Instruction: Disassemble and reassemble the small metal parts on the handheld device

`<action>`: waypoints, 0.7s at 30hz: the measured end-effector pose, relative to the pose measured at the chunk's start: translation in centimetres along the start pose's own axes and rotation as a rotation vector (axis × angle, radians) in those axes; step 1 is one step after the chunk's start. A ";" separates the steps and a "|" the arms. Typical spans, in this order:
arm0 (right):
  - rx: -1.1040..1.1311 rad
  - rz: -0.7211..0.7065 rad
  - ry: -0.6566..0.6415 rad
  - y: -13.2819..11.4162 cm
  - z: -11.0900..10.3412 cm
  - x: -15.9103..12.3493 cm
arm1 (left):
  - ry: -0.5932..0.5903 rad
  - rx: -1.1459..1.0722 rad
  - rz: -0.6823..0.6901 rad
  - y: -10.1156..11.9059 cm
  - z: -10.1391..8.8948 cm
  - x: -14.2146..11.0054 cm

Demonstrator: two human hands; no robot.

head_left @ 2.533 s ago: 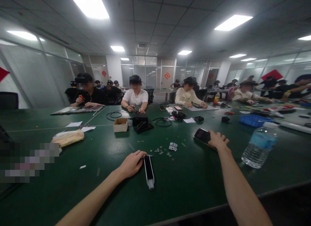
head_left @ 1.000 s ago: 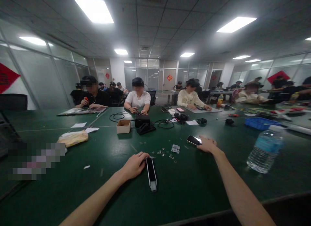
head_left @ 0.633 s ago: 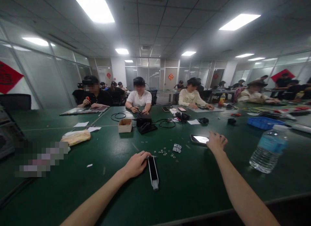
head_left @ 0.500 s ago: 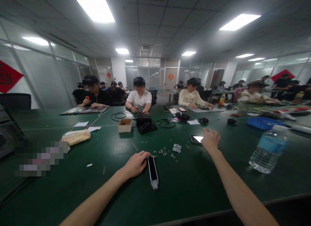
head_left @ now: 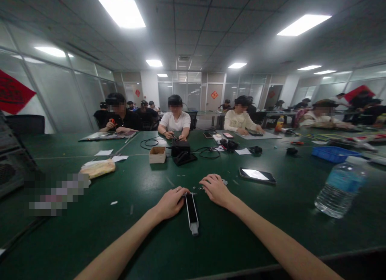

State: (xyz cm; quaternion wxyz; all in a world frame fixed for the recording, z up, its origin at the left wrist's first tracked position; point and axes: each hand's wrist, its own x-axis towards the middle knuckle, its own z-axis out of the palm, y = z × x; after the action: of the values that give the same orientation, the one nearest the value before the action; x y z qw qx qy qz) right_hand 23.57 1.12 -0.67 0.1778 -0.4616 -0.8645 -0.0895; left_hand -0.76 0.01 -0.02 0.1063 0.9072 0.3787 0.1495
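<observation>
My left hand (head_left: 172, 202) is closed on the far end of a long, narrow black piece with a white frame (head_left: 191, 213) and a grey near end, lying on the table. My right hand (head_left: 216, 189) hovers low over several small metal rings (head_left: 200, 188), its fingers spread and bent downward; nothing shows in them. It hides most of the rings and much of a small silvery metal part (head_left: 224, 182) behind it. To the right, a phone (head_left: 257, 174) lies with its screen lit, apart from both hands.
A water bottle (head_left: 341, 187) stands at the right, near a blue tray (head_left: 334, 154). A small open box (head_left: 157, 155) and a black device (head_left: 180, 148) with cables sit farther back. At the left lies a plastic-wrapped packet (head_left: 98, 169). Several people sit across the green table (head_left: 144, 248).
My right hand has left the phone and moved left to the metal rings. The phone stays on the table. My left hand keeps its place on the long piece.
</observation>
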 end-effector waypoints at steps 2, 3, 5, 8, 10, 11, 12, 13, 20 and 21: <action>0.047 0.020 -0.035 0.5 0.2 -0.2 | 0.010 -0.002 0.015 -0.1 0.1 0.0; 0.067 0.031 -0.049 0.9 0.3 -0.2 | 0.013 -0.005 0.016 -0.1 0.1 0.0; 0.098 0.050 -0.068 1.5 0.4 -0.3 | 0.013 -0.013 0.008 0.0 0.1 0.0; 0.121 0.071 -0.074 1.9 0.5 -0.2 | 0.001 -0.026 -0.013 0.1 -0.1 -0.1; 0.129 0.082 -0.072 1.9 0.6 -0.2 | -0.013 -0.032 -0.029 0.1 -0.2 -0.1; 0.132 0.085 -0.071 1.8 0.6 -0.2 | -0.019 -0.036 -0.034 0.2 -0.2 -0.1; 0.133 0.086 -0.069 1.8 0.7 -0.2 | -0.021 -0.040 -0.037 0.2 -0.2 -0.1; 0.133 0.084 -0.067 1.7 0.7 -0.2 | -0.021 -0.044 -0.038 0.2 -0.3 -0.1; 0.106 0.078 -0.065 1.4 0.7 -0.1 | -0.023 -0.028 -0.040 0.3 -0.4 -0.1; 0.106 0.074 -0.069 1.4 0.6 -0.1 | -0.023 -0.025 -0.043 0.3 -0.4 0.0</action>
State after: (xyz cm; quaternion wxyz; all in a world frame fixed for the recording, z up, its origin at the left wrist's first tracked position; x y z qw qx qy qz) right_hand 24.63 2.04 -1.31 0.1754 -0.4860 -0.8559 -0.0209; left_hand -0.70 -0.22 0.41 0.1252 0.8992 0.3947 0.1415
